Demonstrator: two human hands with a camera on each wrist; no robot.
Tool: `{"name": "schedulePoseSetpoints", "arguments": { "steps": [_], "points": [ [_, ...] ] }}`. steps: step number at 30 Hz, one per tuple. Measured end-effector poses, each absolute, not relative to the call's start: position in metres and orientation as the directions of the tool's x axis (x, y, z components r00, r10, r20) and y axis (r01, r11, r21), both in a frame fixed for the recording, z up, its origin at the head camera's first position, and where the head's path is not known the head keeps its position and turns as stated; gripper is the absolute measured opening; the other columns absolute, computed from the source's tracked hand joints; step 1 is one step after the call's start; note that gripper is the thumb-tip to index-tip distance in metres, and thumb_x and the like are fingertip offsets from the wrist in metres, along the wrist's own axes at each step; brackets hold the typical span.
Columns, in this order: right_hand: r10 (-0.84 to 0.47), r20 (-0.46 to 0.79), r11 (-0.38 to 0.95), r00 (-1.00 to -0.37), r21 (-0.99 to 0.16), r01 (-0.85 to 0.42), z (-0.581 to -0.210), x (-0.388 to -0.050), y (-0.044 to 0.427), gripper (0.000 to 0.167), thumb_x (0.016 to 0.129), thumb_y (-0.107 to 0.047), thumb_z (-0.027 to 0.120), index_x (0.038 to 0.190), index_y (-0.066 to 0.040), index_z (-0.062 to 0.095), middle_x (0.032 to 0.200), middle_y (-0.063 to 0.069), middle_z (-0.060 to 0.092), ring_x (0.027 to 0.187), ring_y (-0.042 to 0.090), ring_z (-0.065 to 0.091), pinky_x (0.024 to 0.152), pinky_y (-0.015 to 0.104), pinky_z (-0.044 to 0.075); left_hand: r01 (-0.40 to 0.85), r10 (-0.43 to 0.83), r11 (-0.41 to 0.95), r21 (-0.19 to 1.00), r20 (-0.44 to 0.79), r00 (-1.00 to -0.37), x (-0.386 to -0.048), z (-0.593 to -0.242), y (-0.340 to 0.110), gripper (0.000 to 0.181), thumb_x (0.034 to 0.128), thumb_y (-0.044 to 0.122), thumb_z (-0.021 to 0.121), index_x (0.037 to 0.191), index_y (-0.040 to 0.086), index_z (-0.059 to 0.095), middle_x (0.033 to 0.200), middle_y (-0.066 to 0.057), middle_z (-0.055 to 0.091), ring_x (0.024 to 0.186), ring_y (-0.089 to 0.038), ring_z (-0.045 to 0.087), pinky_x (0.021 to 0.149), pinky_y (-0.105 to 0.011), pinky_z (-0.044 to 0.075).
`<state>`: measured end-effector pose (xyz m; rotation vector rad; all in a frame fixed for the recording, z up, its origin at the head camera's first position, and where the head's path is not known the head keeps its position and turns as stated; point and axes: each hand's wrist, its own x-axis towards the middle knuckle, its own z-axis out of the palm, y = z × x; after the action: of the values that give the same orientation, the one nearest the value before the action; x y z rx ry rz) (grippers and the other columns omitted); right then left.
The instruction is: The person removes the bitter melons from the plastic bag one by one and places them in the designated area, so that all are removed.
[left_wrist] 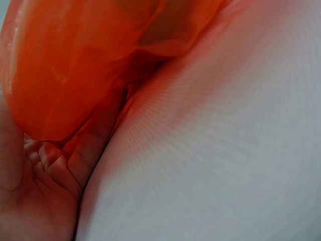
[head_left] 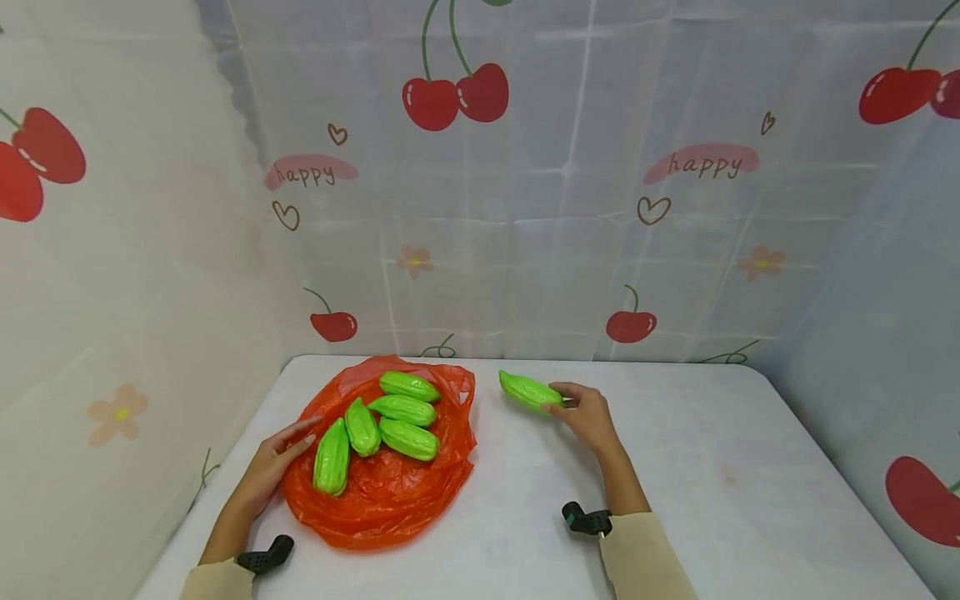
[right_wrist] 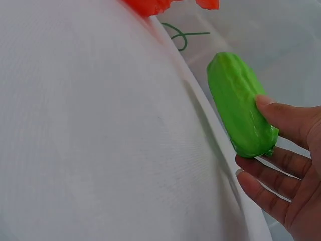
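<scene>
A crinkled orange-red plastic bag (head_left: 375,508) lies spread on the left of the table, with several green ridged gourds (head_left: 408,439) on it. My left hand (head_left: 266,467) holds the bag's left edge between thumb and fingers; in the left wrist view the bag's film (left_wrist: 60,75) hides the fingertips. To the right of the bag, my right hand (head_left: 588,414) grips another green ridged gourd (head_left: 527,390) by its near end, its far end pointing left. The right wrist view shows the thumb over this gourd (right_wrist: 235,108) and fingers beneath it.
The white table (head_left: 720,475) runs out to the right of my right hand. Behind it hangs a pale curtain (head_left: 510,192) printed with cherries, and more of it closes both sides. Each wrist carries a small black device (head_left: 587,520).
</scene>
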<state>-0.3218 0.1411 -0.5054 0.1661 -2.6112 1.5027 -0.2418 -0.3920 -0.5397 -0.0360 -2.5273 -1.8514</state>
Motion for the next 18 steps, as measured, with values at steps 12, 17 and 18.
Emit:
{"name": "schedulePoseSetpoints", "arguments": {
  "steps": [12, 17, 18],
  "points": [
    [-0.023, 0.151, 0.512, -0.988, -0.848, -0.141, -0.517, -0.326, 0.142, 0.043, 0.087, -0.012, 0.081, 0.128, -0.003, 0.069, 0.128, 0.018, 0.068, 0.106, 0.033, 0.068, 0.087, 0.042, 0.058, 0.024, 0.02, 0.294, 0.955, 0.019, -1.0, -0.241, -0.54, -0.393, 0.054, 0.1051, 0.032, 0.056, 0.15, 0.005, 0.047, 0.161, -0.019, 0.033, 0.148, -0.041, 0.024, 0.092, -0.013, 0.047],
    [-0.024, 0.146, 0.509, -0.989, -0.85, -0.138, -0.518, -0.327, 0.143, 0.043, 0.087, -0.012, 0.081, 0.128, -0.003, 0.07, 0.127, 0.018, 0.068, 0.105, 0.032, 0.069, 0.085, 0.041, 0.058, 0.023, 0.019, 0.289, 0.957, 0.018, -1.0, -0.242, -0.54, -0.392, 0.054, 0.1051, 0.032, 0.056, 0.15, 0.005, 0.047, 0.161, -0.019, 0.033, 0.147, -0.04, 0.024, 0.092, -0.013, 0.046],
    [-0.024, 0.147, 0.509, -0.989, -0.85, -0.139, -0.518, -0.328, 0.143, 0.043, 0.087, -0.012, 0.081, 0.127, -0.003, 0.07, 0.126, 0.017, 0.069, 0.105, 0.032, 0.069, 0.086, 0.041, 0.058, 0.023, 0.019, 0.286, 0.958, 0.018, -1.0, -0.242, -0.539, -0.392, 0.054, 0.105, 0.032, 0.057, 0.15, 0.005, 0.047, 0.161, -0.019, 0.033, 0.147, -0.04, 0.025, 0.092, -0.013, 0.047]
  ]
}}
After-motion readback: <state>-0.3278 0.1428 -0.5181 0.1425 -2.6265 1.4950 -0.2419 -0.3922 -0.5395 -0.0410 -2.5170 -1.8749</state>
